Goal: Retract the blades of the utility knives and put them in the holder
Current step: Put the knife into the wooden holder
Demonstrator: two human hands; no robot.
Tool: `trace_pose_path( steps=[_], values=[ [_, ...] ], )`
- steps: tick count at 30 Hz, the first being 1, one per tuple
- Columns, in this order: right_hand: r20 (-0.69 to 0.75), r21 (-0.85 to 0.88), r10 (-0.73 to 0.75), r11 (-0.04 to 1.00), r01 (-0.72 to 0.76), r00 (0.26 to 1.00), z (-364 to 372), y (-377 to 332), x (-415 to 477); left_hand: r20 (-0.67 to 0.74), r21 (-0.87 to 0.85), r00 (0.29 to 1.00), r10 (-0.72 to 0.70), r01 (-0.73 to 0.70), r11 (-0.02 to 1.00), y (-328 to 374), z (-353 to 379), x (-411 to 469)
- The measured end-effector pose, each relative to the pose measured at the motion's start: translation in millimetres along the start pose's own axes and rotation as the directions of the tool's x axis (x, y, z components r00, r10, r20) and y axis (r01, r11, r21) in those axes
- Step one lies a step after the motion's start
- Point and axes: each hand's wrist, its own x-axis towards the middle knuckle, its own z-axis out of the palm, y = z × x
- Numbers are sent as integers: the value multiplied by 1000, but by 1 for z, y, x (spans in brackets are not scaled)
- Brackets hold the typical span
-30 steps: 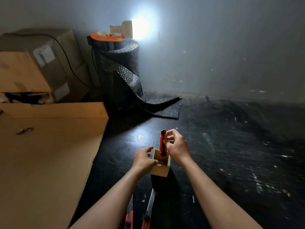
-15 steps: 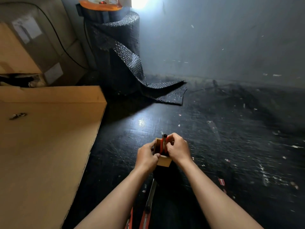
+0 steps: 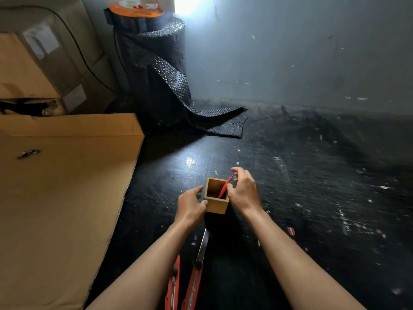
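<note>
A small square wooden holder point(image 3: 215, 206) stands on the dark floor between my hands. A red utility knife point(image 3: 224, 189) sits inside it, leaning toward the far right corner with its top poking out. My right hand point(image 3: 243, 191) hovers at the holder's right side, fingers loosely spread by the knife's top. My left hand point(image 3: 191, 205) grips the holder's left wall, thumb on the near corner. Two more red utility knives lie on the floor between my forearms: one point(image 3: 173, 281) partly hidden by my left arm, the other point(image 3: 196, 271) with its metal blade extended toward the holder.
A large flat cardboard sheet point(image 3: 62, 186) covers the floor on the left, with stacked boxes point(image 3: 44, 54) behind it. A roll of dark bubble wrap point(image 3: 156, 70) stands at the back by the wall. Small scraps litter the floor on the right.
The red knife has dropped fully into the holder and now leans right. My right hand has loosened off its top, and my left hand has slid down to the holder's left wall.
</note>
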Motion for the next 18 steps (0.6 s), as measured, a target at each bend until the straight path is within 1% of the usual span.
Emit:
trace_pose_path(
  steps=[5, 7, 9, 10, 12, 15, 18],
  values=[
    [-10, 5, 11, 1000, -11, 1000, -4, -3, -40, -26, 53, 998, 60, -59, 997, -17, -18, -36],
    [-17, -1, 8, 1000, -8, 1000, -3, -5, -59, -3, 97, 997, 76, -75, 993, -26, -24, -51],
    [15, -4, 21, 1000, -21, 1000, 0, -5, -78, 61, 149, 996, 69, -77, 986, -37, -26, -65],
    [58, -11, 31, 999, -30, 998, 3, -4, -88, 101, 172, 993, 59, -76, 982, -42, -26, -72],
    [187, -21, 68, 998, -65, 980, 9, -1, -106, 171, 208, 985, 29, -65, 976, -52, -24, -85],
    [399, -38, 127, 992, -122, 908, 18, 6, -134, 215, 220, 977, -8, -40, 975, -67, -19, -104],
    [517, -99, 171, 985, -140, 839, 26, 14, -158, 245, 223, 969, -41, -15, 975, -81, -14, -119]
  ],
)
